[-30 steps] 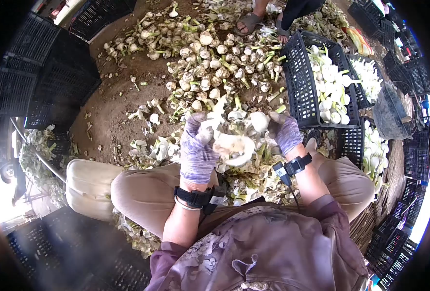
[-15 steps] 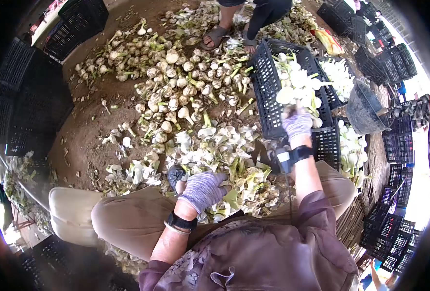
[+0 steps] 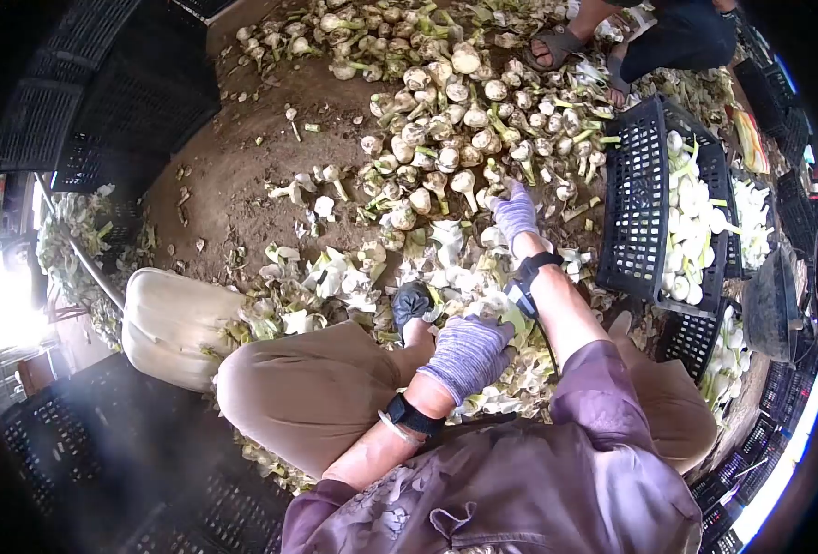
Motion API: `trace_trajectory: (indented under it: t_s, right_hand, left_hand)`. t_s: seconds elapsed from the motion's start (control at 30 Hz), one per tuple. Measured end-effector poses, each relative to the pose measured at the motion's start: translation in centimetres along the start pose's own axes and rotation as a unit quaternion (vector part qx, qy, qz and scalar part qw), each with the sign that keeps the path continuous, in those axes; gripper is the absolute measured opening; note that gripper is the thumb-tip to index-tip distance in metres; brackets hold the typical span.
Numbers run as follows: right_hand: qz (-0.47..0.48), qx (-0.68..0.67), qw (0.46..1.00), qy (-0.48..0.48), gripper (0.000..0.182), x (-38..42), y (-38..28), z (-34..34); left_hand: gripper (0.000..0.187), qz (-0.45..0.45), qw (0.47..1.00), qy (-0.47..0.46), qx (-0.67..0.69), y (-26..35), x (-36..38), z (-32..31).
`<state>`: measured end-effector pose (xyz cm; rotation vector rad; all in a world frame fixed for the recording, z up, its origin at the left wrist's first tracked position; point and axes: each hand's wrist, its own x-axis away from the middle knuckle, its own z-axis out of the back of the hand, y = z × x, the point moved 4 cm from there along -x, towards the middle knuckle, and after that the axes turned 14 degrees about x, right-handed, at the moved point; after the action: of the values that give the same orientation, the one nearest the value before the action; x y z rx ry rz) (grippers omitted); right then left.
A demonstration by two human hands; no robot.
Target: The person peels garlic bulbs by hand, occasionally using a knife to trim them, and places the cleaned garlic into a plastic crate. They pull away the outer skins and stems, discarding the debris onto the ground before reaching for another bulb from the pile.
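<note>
My right hand (image 3: 517, 214), in a purple-grey knit glove, reaches to the near edge of a heap of garlic bulbs (image 3: 448, 159) with cut stalks. Its fingers are spread apart beside the bulbs; no bulb shows clearly within them. My left hand (image 3: 472, 355), gloved alike, stays low before my lap with its fingers curled. What it holds, if anything, is hidden. Below and around it lie peeled garlic skins (image 3: 344, 277). To the right, a black plastic crate (image 3: 632, 198) holds cleaned white garlic bulbs (image 3: 691, 222).
Another person's sandalled feet (image 3: 557, 46) are beyond the crate. A dark bucket (image 3: 769, 305) stands at far right, near more garlic. Stacked black crates (image 3: 141, 83) rise at upper left. A pale padded cushion (image 3: 174, 323) lies by my left knee.
My right hand has left the bulbs in the crate and moved left to the heap. My left hand remains before my lap. The view has swung left.
</note>
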<state>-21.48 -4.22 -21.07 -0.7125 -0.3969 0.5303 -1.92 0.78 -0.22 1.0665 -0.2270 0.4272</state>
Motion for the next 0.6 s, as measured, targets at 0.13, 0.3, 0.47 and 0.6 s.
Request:
trace_trajectory:
  t_s: [0.13, 0.3, 0.47, 0.6]
  right_hand:
    - [-0.047, 0.142, 0.980, -0.128, 0.033, -1.6, -0.9, -1.4]
    - [-0.053, -0.142, 0.955, -0.254, 0.018, 1.7, -5.3, 6.0]
    - [0.149, -0.141, 0.919, -0.338, 0.021, 6.1, -9.0, 13.3]
    - [0.104, -0.280, 0.871, -0.389, 0.025, 8.8, -9.6, 14.1]
  left_hand:
    - [0.029, 0.052, 0.998, -0.011, 0.016, -1.1, -0.9, 1.5]
    - [0.041, -0.006, 0.898, 0.264, 0.353, -4.7, -2.4, 3.1]
    - [0.067, 0.014, 0.742, 0.278, 0.610, -5.5, -2.3, 3.5]
    - [0.061, -0.025, 0.719, 0.227, 0.657, -4.3, -2.0, 3.3]
